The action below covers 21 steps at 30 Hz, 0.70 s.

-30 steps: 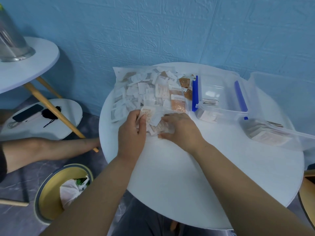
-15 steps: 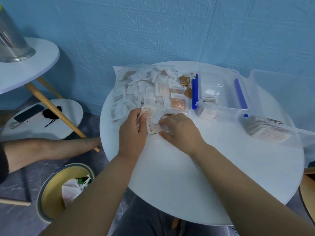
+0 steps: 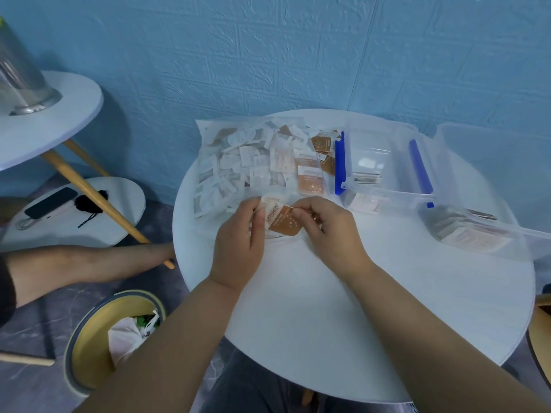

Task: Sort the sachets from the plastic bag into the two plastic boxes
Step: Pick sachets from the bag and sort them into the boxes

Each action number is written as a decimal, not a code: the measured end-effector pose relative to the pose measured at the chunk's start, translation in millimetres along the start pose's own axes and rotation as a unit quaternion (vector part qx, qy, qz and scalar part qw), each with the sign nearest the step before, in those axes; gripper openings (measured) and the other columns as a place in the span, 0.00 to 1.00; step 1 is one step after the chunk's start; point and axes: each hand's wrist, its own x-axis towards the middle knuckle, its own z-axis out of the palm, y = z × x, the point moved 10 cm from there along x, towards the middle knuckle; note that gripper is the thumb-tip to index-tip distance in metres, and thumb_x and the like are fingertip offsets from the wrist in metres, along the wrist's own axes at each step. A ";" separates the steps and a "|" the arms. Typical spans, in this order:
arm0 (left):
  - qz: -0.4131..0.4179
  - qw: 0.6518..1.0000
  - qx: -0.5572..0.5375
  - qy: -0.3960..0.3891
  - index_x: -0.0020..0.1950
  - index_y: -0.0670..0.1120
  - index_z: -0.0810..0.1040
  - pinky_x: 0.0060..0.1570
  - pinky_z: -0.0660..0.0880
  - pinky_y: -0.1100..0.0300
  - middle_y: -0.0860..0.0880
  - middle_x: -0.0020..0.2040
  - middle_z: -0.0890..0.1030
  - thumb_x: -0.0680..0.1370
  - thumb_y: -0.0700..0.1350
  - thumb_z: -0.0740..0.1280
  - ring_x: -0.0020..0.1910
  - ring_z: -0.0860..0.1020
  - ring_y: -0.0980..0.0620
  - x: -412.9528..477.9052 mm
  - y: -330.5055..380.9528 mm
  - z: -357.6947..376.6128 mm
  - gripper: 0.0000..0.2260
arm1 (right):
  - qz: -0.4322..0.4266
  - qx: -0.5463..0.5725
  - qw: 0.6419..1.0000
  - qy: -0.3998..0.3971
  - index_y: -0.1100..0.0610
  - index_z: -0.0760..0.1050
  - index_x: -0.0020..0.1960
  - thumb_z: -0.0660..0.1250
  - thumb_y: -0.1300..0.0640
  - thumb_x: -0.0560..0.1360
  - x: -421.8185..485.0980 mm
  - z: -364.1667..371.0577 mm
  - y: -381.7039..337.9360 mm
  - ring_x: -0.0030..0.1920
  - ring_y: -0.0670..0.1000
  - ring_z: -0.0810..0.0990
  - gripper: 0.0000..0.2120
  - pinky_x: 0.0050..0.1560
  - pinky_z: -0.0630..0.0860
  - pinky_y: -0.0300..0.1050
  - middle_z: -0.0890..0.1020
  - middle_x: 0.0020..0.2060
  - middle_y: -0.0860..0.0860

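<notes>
A clear plastic bag point(image 3: 238, 162) full of white and brown sachets lies at the back left of the round white table point(image 3: 343, 323). At its near edge my left hand point(image 3: 238, 248) holds a few sachets, with a white one showing above the thumb. My right hand point(image 3: 331, 231) pinches the top corner of a brown sachet point(image 3: 283, 223) that lies between both hands. A clear box with blue clips point(image 3: 384, 165) stands to the right of the bag with some sachets inside. A second clear box point(image 3: 468, 231) at the far right holds pale sachets.
A transparent lid point(image 3: 492, 150) leans behind the right box. Left of the table stand a higher white table point(image 3: 44, 126) with a metal vessel point(image 3: 21, 81) and a low stool point(image 3: 74, 216) with a phone. A bin point(image 3: 113, 332) sits on the floor below.
Both hands have pulled back from the bag's mouth toward me. A brown sachet that was hidden under the fingers now shows between the hands.
</notes>
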 end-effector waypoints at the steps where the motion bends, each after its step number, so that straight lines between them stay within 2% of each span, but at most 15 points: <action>1: 0.012 1.000 -0.004 -0.018 0.56 0.40 0.75 0.40 0.73 0.68 0.48 0.46 0.81 0.79 0.50 0.53 0.43 0.76 0.57 -0.9 3.3 4.5 0.17 | 0.008 0.010 1.000 0.003 0.56 0.80 0.48 0.66 0.59 0.76 0.6 -0.7 0.6 0.39 0.42 0.76 0.05 0.42 0.71 0.30 0.79 0.40 0.42; 3: 0.023 0.999 -0.010 -0.044 0.56 0.41 0.75 0.39 0.72 0.67 0.50 0.44 0.80 0.78 0.50 0.56 0.42 0.76 0.57 -2.4 6.2 10.6 0.16 | 0.028 0.030 0.999 0.005 0.54 0.80 0.47 0.66 0.59 0.75 1.8 0.1 3.7 0.39 0.42 0.77 0.04 0.41 0.72 0.30 0.79 0.38 0.41; 6: -0.009 0.998 -0.007 -0.058 0.57 0.43 0.75 0.41 0.74 0.66 0.53 0.46 0.80 0.76 0.50 0.63 0.44 0.77 0.58 -1.3 -4.1 14.4 0.14 | 0.038 0.037 0.999 0.003 0.51 0.79 0.46 0.67 0.59 0.75 2.9 1.6 6.5 0.39 0.43 0.78 0.04 0.39 0.72 0.30 0.80 0.38 0.42; 8: -0.017 0.998 0.021 -0.055 0.57 0.43 0.75 0.42 0.75 0.61 0.51 0.47 0.81 0.76 0.48 0.63 0.43 0.78 0.56 2.6 -9.7 13.8 0.13 | 0.013 -0.008 1.000 0.016 0.54 0.80 0.47 0.68 0.58 0.74 3.7 -4.2 4.7 0.40 0.44 0.77 0.03 0.40 0.72 0.31 0.81 0.40 0.46; 11: -0.008 0.996 0.062 -0.066 0.57 0.43 0.75 0.43 0.76 0.55 0.48 0.47 0.81 0.78 0.44 0.64 0.44 0.79 0.49 17.1 -10.2 15.8 0.10 | -0.034 -0.143 0.989 0.021 0.55 0.80 0.47 0.68 0.57 0.74 6.6 -13.5 5.1 0.43 0.49 0.78 0.04 0.41 0.73 0.40 0.83 0.42 0.49; 15: -0.007 0.995 0.090 -0.038 0.59 0.41 0.74 0.45 0.74 0.56 0.44 0.50 0.81 0.79 0.43 0.62 0.47 0.78 0.45 43.2 -9.1 14.3 0.11 | -0.052 -0.227 0.971 -0.046 0.56 0.82 0.46 0.67 0.60 0.73 12.2 -0.2 14.1 0.44 0.56 0.79 0.06 0.40 0.77 0.49 0.83 0.43 0.53; 18: -0.037 0.996 0.081 -0.008 0.61 0.41 0.73 0.47 0.73 0.59 0.44 0.54 0.80 0.80 0.44 0.61 0.50 0.78 0.46 49.9 -14.6 14.8 0.12 | -0.069 -0.246 0.966 -0.049 0.57 0.83 0.47 0.66 0.63 0.72 17.8 9.7 13.5 0.41 0.59 0.80 0.08 0.36 0.77 0.48 0.82 0.42 0.54; 21: -0.039 0.997 0.059 0.013 0.60 0.40 0.73 0.48 0.75 0.57 0.44 0.54 0.81 0.79 0.45 0.61 0.51 0.79 0.46 43.2 -17.5 15.6 0.13 | -0.047 -0.274 0.959 -0.050 0.56 0.82 0.52 0.65 0.59 0.75 26.9 15.5 19.5 0.45 0.57 0.78 0.09 0.40 0.75 0.46 0.79 0.46 0.55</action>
